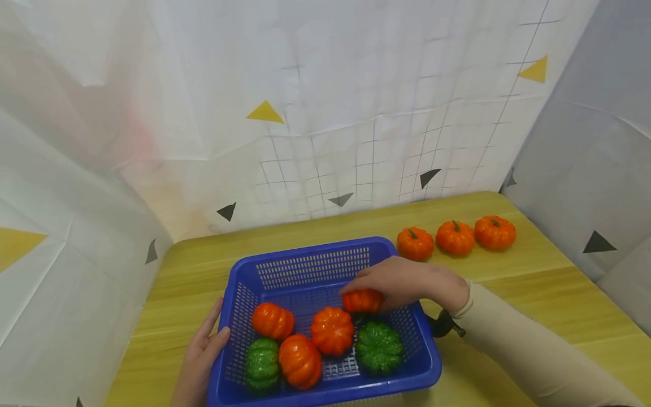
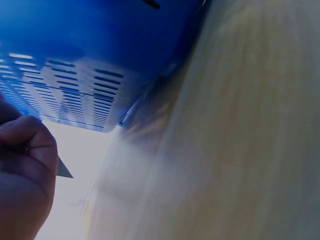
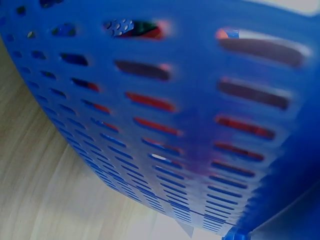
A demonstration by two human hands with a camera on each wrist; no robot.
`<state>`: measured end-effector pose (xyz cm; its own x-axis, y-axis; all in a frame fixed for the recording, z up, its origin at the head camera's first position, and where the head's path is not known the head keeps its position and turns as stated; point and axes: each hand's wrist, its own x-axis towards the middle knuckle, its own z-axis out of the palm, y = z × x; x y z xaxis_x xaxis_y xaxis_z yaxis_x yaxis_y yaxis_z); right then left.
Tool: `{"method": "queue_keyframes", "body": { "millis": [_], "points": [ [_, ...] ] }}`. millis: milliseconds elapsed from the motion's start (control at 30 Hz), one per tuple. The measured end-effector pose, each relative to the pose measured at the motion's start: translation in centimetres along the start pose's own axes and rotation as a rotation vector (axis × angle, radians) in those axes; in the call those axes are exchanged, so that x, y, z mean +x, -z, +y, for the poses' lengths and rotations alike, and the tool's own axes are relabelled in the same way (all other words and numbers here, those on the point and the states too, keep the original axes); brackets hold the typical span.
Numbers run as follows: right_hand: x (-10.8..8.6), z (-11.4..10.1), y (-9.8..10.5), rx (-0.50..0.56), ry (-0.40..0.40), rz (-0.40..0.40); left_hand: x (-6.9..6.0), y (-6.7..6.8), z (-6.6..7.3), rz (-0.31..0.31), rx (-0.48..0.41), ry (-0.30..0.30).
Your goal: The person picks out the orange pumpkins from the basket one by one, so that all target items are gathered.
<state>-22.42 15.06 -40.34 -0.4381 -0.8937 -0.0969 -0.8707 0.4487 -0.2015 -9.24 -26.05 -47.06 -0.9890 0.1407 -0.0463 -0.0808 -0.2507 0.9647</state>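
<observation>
At the far left I have the left hand (image 1: 200, 350) against the side of the blue basket (image 1: 320, 397), thumb at its rim; I cannot tell whether it grips that rim or only rests there. Inside, along the left, I see a ribbed green pumpkin (image 1: 261, 364) near the front corner, with an orange pumpkin (image 1: 273, 320) behind it and a second orange pumpkin (image 1: 300, 363) just to its right. A rounder orange pumpkin (image 1: 331, 331) sits around the middle. Next comes the red-orange pumpkin (image 1: 360, 301), inside the basket toward the right wall, and my right hand (image 1: 394, 280) has its fingers curled round it; whether it touches the basket floor I cannot tell. In front of it lies a knobbly green pumpkin (image 1: 380, 349). A cream sleeve (image 1: 529, 339) covers the right forearm. Beyond the basket's back right corner, three small orange pumpkins (image 1: 455, 237) stand in a row on the wooden table (image 1: 203, 254), stems up.
</observation>
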Motion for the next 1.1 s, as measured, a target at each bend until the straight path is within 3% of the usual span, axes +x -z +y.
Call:
{"method": "queue_keyframes", "body": {
  "millis": [367, 767, 1100],
  "points": [
    [-0.3, 0.4, 0.3, 0.149, -0.012, 0.058, 0.1, 0.0, -0.1, -0.015, -0.007, -0.013],
    [-1.4, 1.6, 0.8, 0.383, -0.032, 0.164, 0.2, -0.2, -0.1, 0.029, 0.013, -0.004],
    [-2.8, 2.5, 0.8, 0.798, -0.042, 0.225, 0.1, 0.0, -0.1, -0.030, -0.012, -0.022]
  ]
}}
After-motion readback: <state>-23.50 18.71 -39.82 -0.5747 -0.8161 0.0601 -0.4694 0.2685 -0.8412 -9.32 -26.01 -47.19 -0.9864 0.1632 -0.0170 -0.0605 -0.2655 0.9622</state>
